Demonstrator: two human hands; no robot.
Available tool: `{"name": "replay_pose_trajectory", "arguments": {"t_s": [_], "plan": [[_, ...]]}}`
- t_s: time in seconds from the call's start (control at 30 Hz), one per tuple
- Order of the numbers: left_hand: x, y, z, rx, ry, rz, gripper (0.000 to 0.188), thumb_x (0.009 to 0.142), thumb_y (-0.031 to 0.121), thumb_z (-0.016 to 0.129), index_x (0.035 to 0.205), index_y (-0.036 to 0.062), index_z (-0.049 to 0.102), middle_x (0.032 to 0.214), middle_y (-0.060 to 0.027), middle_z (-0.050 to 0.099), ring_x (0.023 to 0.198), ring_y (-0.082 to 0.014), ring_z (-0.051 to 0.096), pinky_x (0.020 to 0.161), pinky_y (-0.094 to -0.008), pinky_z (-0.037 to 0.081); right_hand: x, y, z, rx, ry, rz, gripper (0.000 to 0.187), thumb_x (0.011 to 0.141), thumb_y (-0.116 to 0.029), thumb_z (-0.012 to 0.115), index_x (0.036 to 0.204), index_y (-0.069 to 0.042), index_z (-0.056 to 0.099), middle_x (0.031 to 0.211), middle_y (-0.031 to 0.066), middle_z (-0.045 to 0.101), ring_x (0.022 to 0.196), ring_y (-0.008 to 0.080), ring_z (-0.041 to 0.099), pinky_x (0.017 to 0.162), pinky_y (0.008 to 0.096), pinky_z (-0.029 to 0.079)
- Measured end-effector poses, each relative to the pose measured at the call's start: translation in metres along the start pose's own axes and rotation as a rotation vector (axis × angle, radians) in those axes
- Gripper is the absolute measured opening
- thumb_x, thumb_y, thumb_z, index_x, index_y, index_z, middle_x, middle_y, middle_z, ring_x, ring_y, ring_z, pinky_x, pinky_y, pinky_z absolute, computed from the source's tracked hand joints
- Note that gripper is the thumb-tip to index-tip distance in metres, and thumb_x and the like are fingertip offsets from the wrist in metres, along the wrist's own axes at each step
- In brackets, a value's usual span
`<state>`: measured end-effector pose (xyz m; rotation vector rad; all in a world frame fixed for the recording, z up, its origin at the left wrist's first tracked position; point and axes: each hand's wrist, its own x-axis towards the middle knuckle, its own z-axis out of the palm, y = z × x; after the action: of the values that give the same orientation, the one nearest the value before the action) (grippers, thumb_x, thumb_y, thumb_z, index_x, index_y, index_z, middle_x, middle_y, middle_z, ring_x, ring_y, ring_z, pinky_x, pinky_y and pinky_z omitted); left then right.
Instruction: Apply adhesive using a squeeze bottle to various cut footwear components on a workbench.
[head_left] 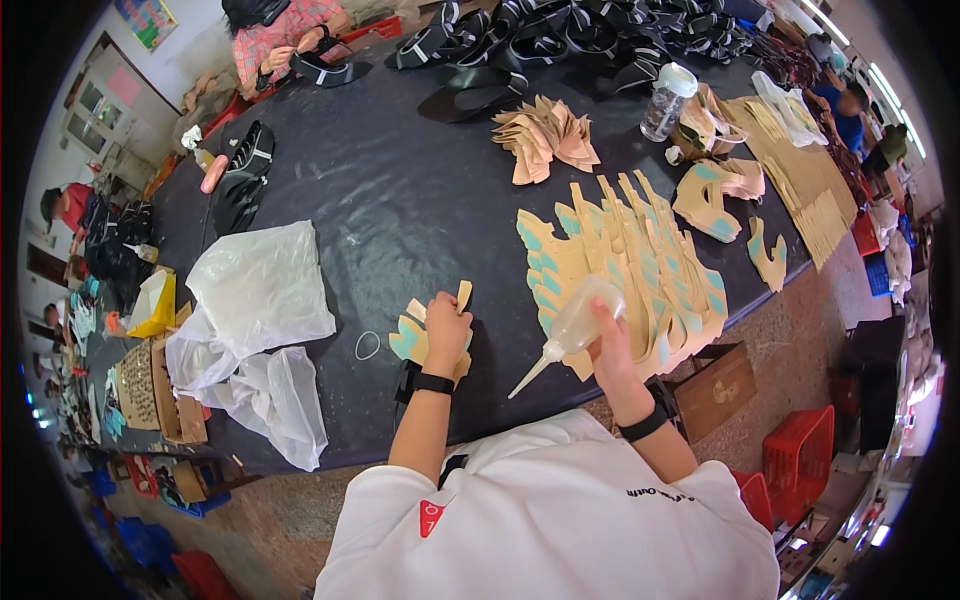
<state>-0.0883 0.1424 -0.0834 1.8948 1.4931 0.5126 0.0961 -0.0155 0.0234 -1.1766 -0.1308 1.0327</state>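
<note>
My right hand (614,350) is wrapped round a translucent squeeze bottle (583,315), whose long thin nozzle points down and to the left. My left hand (447,330) is closed on a tan cut-out piece (463,296) with a narrow strip standing up past the fingers. Teal patches show on the tan material (408,340) beside and under that hand; I cannot tell how many layers lie there. To the right, many overlapping tan cut-out pieces (630,250) with teal patches are fanned out in rows, partly behind the bottle.
White plastic bags (262,285) lie at left near a clear ring (368,346). Farther off are a pinkish-tan stack (545,138), a lidded jar (668,102), cardboard sheets (800,175) and piled black shoe parts (560,40). Across the table, a person's hands (290,58) handle a black piece.
</note>
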Motion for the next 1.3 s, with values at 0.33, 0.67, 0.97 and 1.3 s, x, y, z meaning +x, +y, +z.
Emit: {"name": "replay_pose_trajectory", "arguments": {"t_s": [0.33, 0.67, 0.97, 1.3], "plan": [[-0.014, 0.020, -0.005, -0.513, -0.101, -0.135, 0.020, 0.078, 0.001, 0.051, 0.098, -0.0046, 0.050, 0.078, -0.0164, 0.057, 0.044, -0.0190, 0.057, 0.047, -0.0261, 0.048, 0.000, -0.008, -0.013, 0.031, 0.013, -0.021, 0.050, 0.082, -0.030, 0.061, 0.119, -0.002, 0.042, 0.106, 0.0061, 0.051, 0.095, 0.0156, 0.053, 0.079, 0.0314, 0.046], [-0.014, 0.009, 0.008, -0.073, 0.131, 0.355, 0.020, 0.086, 0.012, 0.051, 0.094, -0.0033, 0.061, 0.096, -0.0159, 0.054, 0.079, -0.0203, 0.057, 0.069, -0.0282, 0.045, -0.004, -0.025, -0.025, 0.030, 0.009, -0.028, 0.051, 0.082, -0.032, 0.060, 0.119, -0.003, 0.041, 0.107, 0.0056, 0.050, 0.098, 0.0153, 0.052, 0.082, 0.0309, 0.045], [-0.007, 0.026, -0.051, -1.417, 0.418, -0.290, 0.020, 0.092, 0.022, 0.044, 0.099, 0.0045, 0.052, 0.062, 0.0016, 0.042, 0.046, -0.0051, 0.037, 0.041, -0.0196, 0.032, 0.001, -0.037, -0.047, 0.024, 0.007, -0.032, 0.050, 0.082, -0.032, 0.059, 0.120, -0.005, 0.040, 0.107, 0.0054, 0.050, 0.098, 0.0157, 0.052, 0.082, 0.0321, 0.045], [-0.076, 0.147, -0.120, -0.887, -0.155, -0.017, 0.013, 0.084, 0.008, 0.053, 0.088, -0.0005, 0.063, 0.073, -0.0030, 0.062, 0.050, -0.0026, 0.043, 0.045, -0.0173, 0.035, 0.003, -0.080, -0.045, 0.182, 0.001, -0.161, 0.047, 0.086, -0.036, 0.053, 0.120, -0.006, 0.040, 0.107, 0.0053, 0.052, 0.099, 0.0177, 0.053, 0.084, 0.0339, 0.044]]}}
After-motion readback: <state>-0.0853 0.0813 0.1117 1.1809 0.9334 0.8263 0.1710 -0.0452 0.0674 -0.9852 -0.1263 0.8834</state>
